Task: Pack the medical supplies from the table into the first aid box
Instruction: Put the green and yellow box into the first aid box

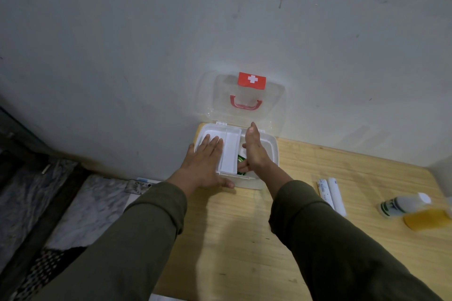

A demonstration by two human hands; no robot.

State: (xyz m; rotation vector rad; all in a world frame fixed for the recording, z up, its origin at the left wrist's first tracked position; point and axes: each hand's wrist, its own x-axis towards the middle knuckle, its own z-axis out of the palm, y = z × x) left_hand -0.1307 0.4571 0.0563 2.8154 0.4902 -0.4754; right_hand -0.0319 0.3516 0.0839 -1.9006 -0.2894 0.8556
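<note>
The white first aid box [271, 154] stands open on the wooden table against the wall, its clear lid [244, 100] with a red cross sticker and red handle leaning upright. A white inner tray [231, 149] covers the box's left half. My left hand [208, 161] lies flat on that tray, thumb against the box's front wall. My right hand [254, 151] reaches edge-on into the right half, fingers straight, beside a green-and-black item [241, 160] mostly hidden inside. Two white rolls [332, 195], a white bottle [403, 204] and a yellow item [425, 220] lie on the table to the right.
The wooden table [244, 239] ends at the wall behind the box and at its left edge near the box. A patterned bed or cloth [80, 208] lies lower left, with a small flat object [138, 187] at the table's left edge.
</note>
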